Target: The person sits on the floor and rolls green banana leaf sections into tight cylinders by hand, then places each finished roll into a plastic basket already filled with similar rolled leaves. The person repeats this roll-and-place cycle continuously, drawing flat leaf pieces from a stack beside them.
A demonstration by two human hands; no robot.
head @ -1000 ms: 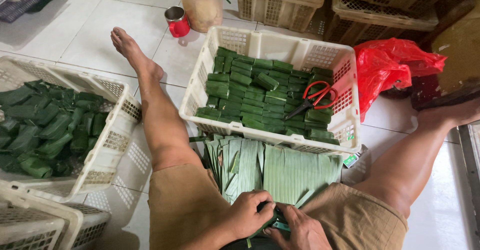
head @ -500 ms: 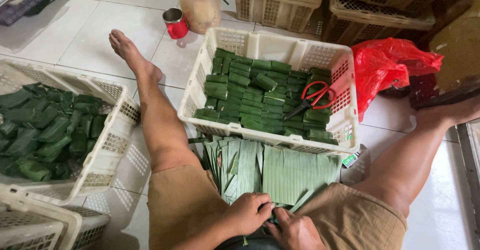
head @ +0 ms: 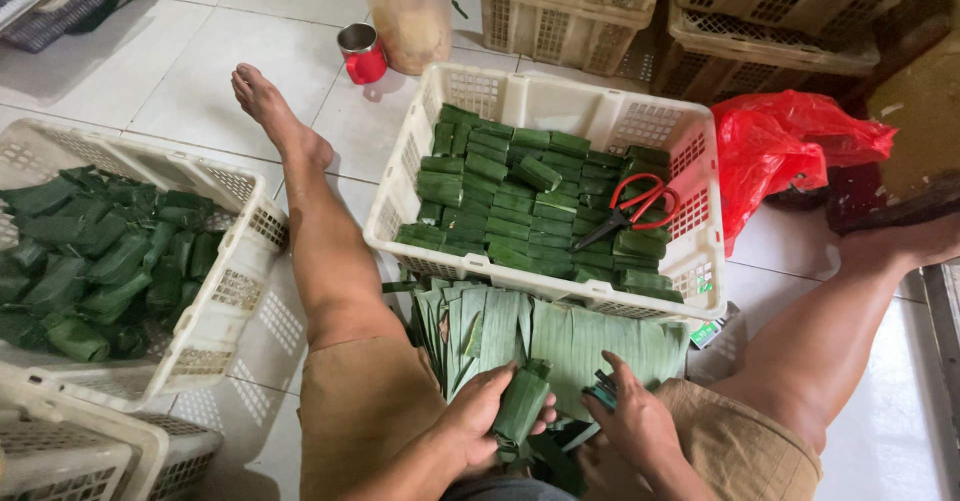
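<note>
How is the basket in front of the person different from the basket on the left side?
The middle basket holds green leaf parcels laid flat in neat rows; the left basket holds leaf parcels heaped loosely, pointing all ways. The middle basket also has red-handled scissors lying on top; the left basket shows none. The middle basket sits between the person's legs; the left basket sits outside the left leg. Both are whitish plastic lattice baskets.

Tan-brown shorts; legs, feet bare; hands (head: 560,421) bare, no sleeves.

Left hand (head: 480,423) holding leaf-wrapped parcel (head: 521,406), right hand (head: 632,423) on banana leaves (head: 560,336), white basket (head: 480,96) ahead
</note>
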